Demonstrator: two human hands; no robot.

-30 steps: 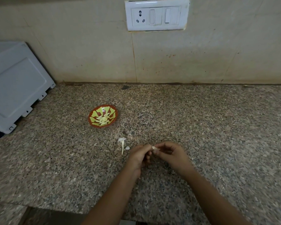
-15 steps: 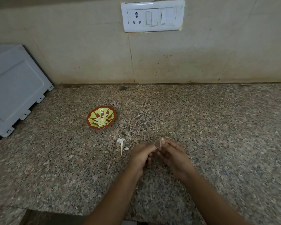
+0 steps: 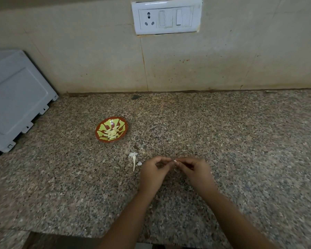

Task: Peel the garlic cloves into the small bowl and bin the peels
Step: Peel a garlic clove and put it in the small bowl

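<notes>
My left hand (image 3: pixel 152 172) and my right hand (image 3: pixel 194 170) meet fingertip to fingertip just above the granite counter (image 3: pixel 241 141). Both pinch one small garlic clove (image 3: pixel 174 160), of which only a pale tip shows between the fingers. The small red and green bowl (image 3: pixel 100 127) stands to the upper left of the hands, apart from them, with several peeled cloves (image 3: pixel 112 134) inside. A white garlic stem with peel (image 3: pixel 133 157) and a small white garlic piece (image 3: pixel 139 163) lie on the counter just left of my left hand.
A grey plastic appliance (image 3: pixel 16 97) takes up the counter's left end. A tiled wall with a white switch and socket plate (image 3: pixel 166 16) rises behind. The counter's front edge runs along the bottom left. No bin is in view.
The right hand's fingers have shifted along the clove, which had stuck up between the fingertips and now lies flat and mostly hidden. The camera has moved slightly.
</notes>
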